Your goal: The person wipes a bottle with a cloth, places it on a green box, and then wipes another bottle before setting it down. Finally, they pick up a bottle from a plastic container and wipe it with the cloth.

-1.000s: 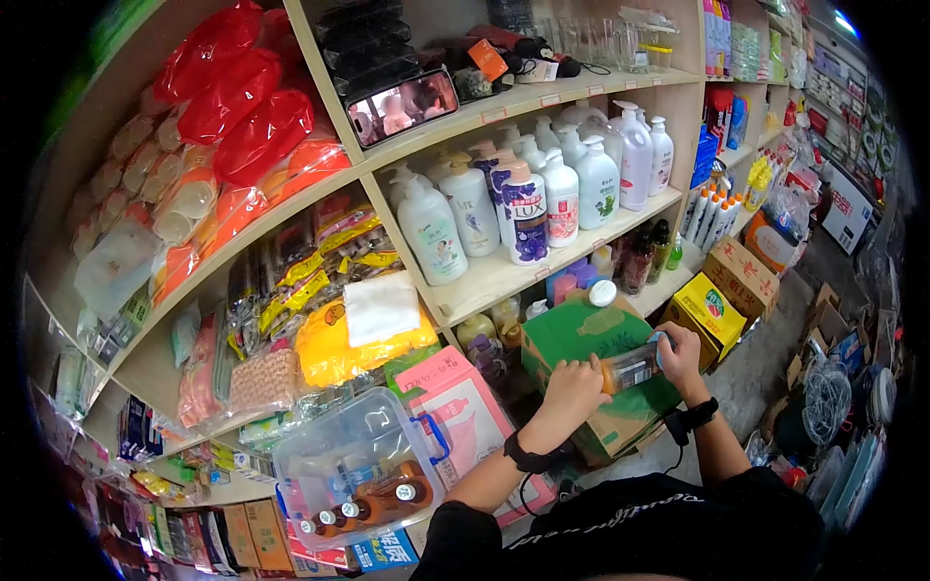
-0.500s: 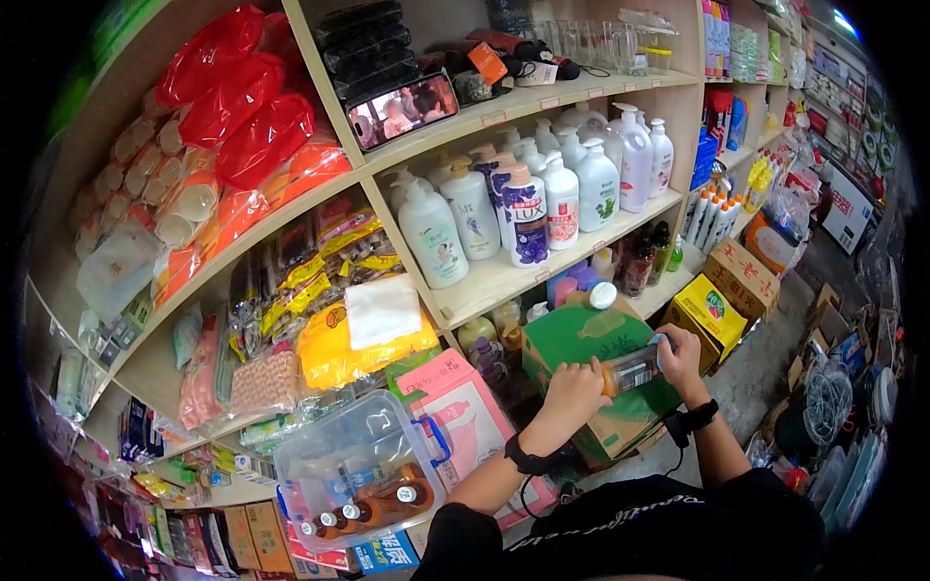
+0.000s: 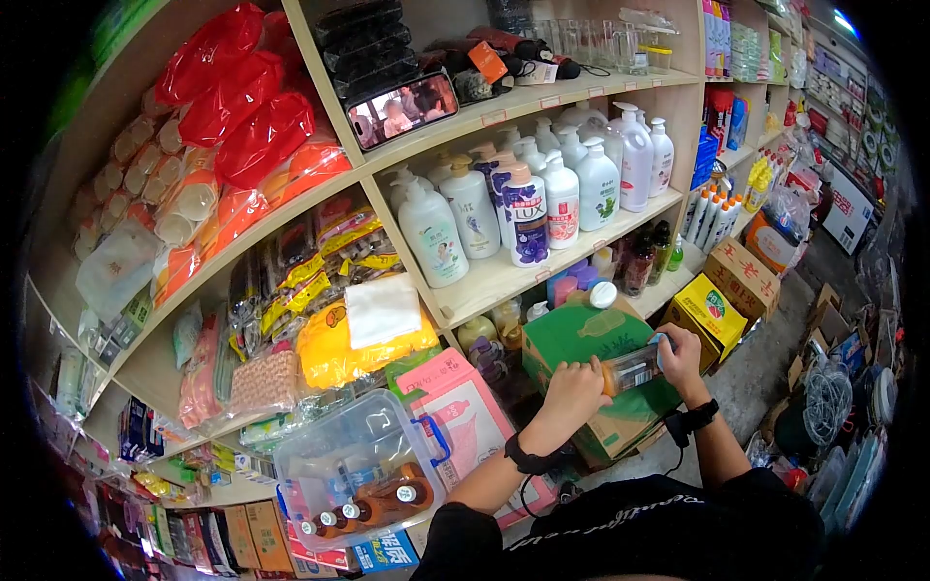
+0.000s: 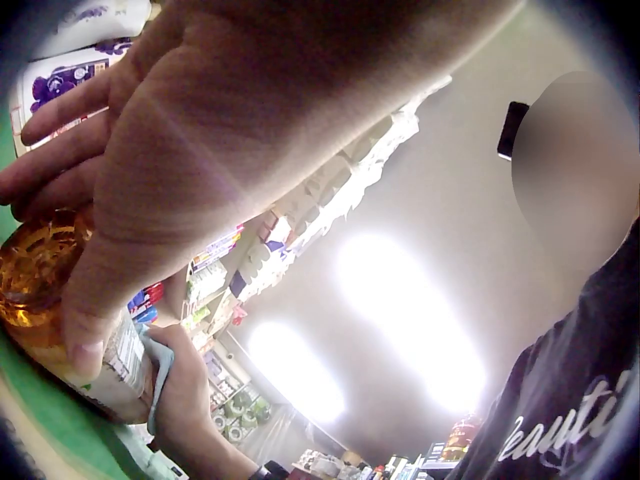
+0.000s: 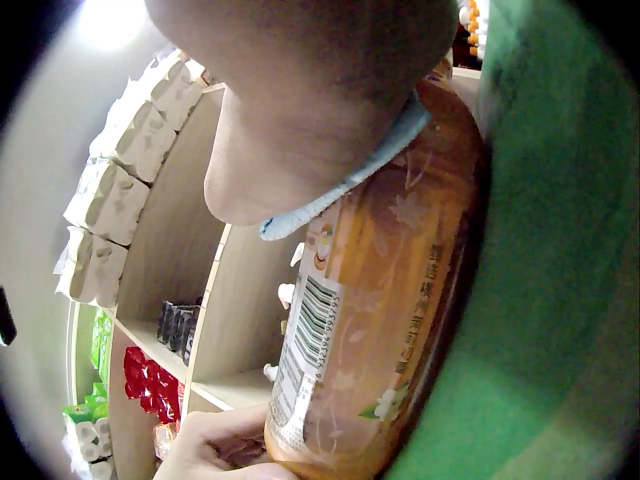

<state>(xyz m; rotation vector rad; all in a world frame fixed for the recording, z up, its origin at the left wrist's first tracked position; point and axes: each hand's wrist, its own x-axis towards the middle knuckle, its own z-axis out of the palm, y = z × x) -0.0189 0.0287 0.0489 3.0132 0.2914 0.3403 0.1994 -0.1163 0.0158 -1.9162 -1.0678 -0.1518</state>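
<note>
A plastic drink bottle (image 3: 632, 370) with orange-brown liquid lies on its side on a green cardboard box (image 3: 572, 337). My left hand (image 3: 575, 395) grips the bottle's base end, thumb on one side and fingers across the other in the left wrist view. At the opposite end, my right hand (image 3: 681, 356) holds a light blue cloth (image 5: 350, 190) against the bottle. That hand and the cloth cover the bottle's neck end. The label's barcode (image 5: 316, 318) shows in the right wrist view.
To the left is a clear plastic bin (image 3: 339, 436) holding several white-capped brown bottles (image 3: 392, 499), beside a pink box (image 3: 463, 412). Shelves ahead carry pump bottles (image 3: 431, 237) and a propped phone (image 3: 402, 108). A yellow box (image 3: 705, 315) stands to the right.
</note>
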